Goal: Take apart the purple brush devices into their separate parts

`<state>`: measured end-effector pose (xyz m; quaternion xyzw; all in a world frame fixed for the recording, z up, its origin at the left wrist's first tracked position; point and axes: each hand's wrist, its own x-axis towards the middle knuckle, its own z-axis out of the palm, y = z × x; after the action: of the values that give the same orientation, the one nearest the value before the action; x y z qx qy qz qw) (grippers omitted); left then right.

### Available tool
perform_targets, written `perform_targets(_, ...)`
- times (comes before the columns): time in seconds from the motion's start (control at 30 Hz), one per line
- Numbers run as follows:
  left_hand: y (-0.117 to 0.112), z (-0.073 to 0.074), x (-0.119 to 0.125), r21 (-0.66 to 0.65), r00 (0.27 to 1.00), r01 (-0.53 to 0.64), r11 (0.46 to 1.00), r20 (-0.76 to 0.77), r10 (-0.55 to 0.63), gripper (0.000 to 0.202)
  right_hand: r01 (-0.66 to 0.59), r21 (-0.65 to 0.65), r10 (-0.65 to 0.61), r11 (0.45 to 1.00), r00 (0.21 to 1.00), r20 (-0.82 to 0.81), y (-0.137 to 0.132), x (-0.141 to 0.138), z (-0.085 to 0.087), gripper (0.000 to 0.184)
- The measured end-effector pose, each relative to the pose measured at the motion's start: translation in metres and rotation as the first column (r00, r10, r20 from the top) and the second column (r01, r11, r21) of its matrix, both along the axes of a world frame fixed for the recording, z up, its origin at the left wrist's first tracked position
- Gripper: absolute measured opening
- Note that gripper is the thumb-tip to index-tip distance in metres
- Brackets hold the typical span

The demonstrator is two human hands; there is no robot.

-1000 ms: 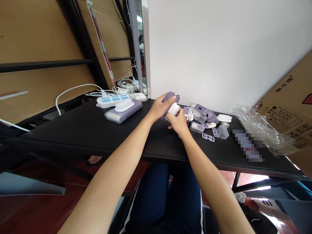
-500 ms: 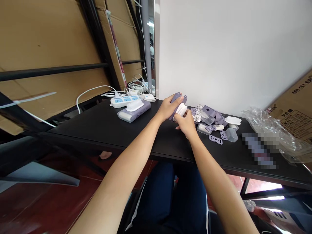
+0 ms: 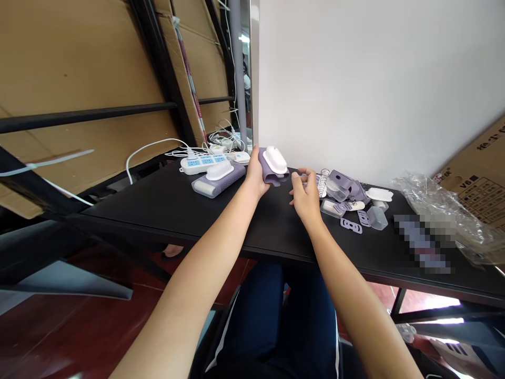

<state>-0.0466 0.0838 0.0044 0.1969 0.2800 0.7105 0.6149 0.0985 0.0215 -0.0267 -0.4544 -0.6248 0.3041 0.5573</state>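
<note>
Your left hand (image 3: 254, 176) is clamped on a purple case (image 3: 270, 177) at twelve o'clock, white cap (image 3: 275, 160) on top. Your right hand (image 3: 305, 197) is open and empty. A slack grip could drop the case among the small parts (image 3: 340, 185) at two o'clock.

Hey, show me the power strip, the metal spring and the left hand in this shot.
Power strip (image 3: 201, 163): head view, on its socket face.
Metal spring (image 3: 324, 182): head view, on the middle of its coils.
Left hand (image 3: 255, 176): head view, on the middle of the hand.
</note>
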Motion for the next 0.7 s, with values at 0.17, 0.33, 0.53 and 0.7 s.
perform_targets(0.17,-0.0030,0.0021,-0.0069,-0.158,0.990,0.080,0.984,0.127,-0.060,0.040,0.016,0.017,-0.016,1.000,1.000,-0.009,0.0035,0.0011,-0.0028,0.040)
perform_targets(0.33,-0.0084,0.0048,-0.0066,-0.192,0.988,0.080,0.978,0.144,-0.053,0.043,-0.006,0.046,0.006,0.999,1.000,-0.014,0.0049,0.0015,-0.0051,0.040)
perform_targets(0.53,-0.0084,0.0062,-0.0087,-0.225,0.987,0.070,0.972,0.154,-0.035,0.047,-0.003,0.047,0.003,0.999,1.000,-0.001,0.0039,0.0009,-0.0041,0.039)
perform_targets(0.7,-0.0080,0.0059,-0.0086,-0.277,0.974,0.083,0.957,0.224,-0.020,0.041,-0.003,0.025,0.002,1.000,1.000,0.016,0.0026,0.0009,-0.0021,0.035)
